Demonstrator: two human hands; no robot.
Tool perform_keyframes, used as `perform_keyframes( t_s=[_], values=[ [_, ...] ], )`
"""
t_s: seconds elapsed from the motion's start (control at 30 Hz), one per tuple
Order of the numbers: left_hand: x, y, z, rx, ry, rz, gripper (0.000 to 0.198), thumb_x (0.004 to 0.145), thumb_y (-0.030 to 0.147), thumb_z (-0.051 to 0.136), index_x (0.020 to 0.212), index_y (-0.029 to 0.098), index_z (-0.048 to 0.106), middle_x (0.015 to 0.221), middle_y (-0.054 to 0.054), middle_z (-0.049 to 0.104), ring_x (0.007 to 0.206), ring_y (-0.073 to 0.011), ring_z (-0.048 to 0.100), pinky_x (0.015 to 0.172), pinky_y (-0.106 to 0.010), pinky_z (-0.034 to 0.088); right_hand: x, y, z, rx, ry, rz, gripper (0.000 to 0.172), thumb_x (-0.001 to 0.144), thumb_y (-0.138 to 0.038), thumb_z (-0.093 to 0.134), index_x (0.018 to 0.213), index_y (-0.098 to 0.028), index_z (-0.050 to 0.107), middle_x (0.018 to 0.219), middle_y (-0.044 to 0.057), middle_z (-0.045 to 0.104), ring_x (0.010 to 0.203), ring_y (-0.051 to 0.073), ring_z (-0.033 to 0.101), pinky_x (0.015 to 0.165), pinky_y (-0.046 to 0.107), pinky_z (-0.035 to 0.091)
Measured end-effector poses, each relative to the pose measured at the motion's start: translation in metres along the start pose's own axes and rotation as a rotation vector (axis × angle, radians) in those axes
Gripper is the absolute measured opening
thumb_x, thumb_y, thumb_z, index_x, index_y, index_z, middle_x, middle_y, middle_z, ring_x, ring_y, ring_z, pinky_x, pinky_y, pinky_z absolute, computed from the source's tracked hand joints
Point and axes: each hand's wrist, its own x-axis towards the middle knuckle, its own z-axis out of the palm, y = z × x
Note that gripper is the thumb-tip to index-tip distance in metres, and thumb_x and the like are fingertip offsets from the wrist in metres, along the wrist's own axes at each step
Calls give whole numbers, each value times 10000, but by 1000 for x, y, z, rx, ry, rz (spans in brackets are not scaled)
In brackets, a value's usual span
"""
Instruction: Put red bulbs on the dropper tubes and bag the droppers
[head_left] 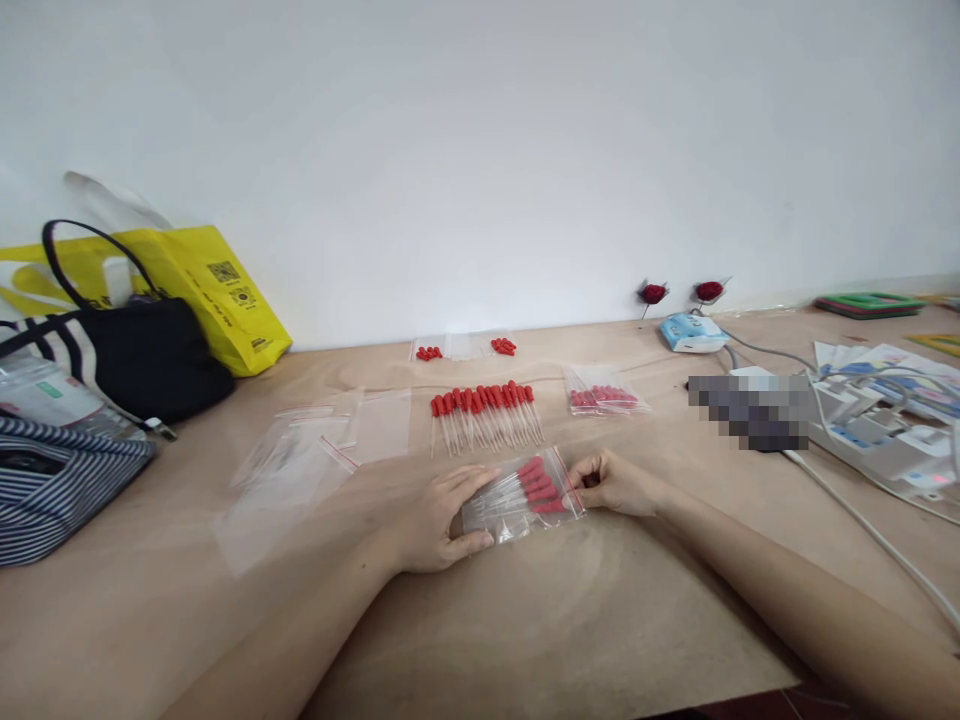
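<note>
A clear zip bag (506, 508) with several red-topped clear droppers inside lies between my hands, its red-lined opening at the right. My left hand (442, 518) grips the bag's left end between thumb and fingers. At the opening, my right hand (611, 483) has its fingers closed on the bag's edge. Behind the bag, a row of red-topped droppers (487, 410) lies side by side on the wooden table (450, 640). Flat, clear zip bags (289, 470) overlap to the left. A filled bag with red tops (606, 396) rests to the right of the row.
Near the wall are bags with small red pieces (465, 346). A yellow bag (225, 300), a black bag (150, 355) and a striped bag (67, 490) stand left. On the right are a tissue pack (691, 333), a power strip (885, 440) and white cables (862, 520).
</note>
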Motion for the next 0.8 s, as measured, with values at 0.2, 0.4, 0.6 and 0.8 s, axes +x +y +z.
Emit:
perform_keyframes(
  t_s=[0.2,0.4,0.6,0.8],
  values=[
    [0,-4,1,35,-28,78,474,783,359,538,1243,298,443,1353,-42,376,1231,-258,340,1004,-456,291,-2,-6,-3,-48,206,148,320,702,-486,569,679,-167,551,496,-53,507,338,45,410,331,171,306],
    [2,-1,-3,48,-58,110,409,800,325,533,1205,336,484,1362,-36,355,1243,-253,326,1004,-459,290,8,-11,8,-129,328,191,339,656,-498,612,726,-178,524,450,-77,448,303,42,358,285,169,239],
    [0,-4,0,61,-67,123,418,816,353,508,1230,337,454,1379,-36,326,1255,-243,307,1012,-445,283,14,-12,15,25,314,117,416,571,-520,669,609,-177,438,489,-66,460,404,47,392,367,180,289],
    [-2,-4,1,0,-9,75,535,810,373,504,1309,291,330,1382,-44,322,1247,-233,317,1009,-429,300,6,-11,21,227,271,12,470,606,-595,608,698,-210,356,556,-76,472,448,67,445,412,194,353]
  ],
)
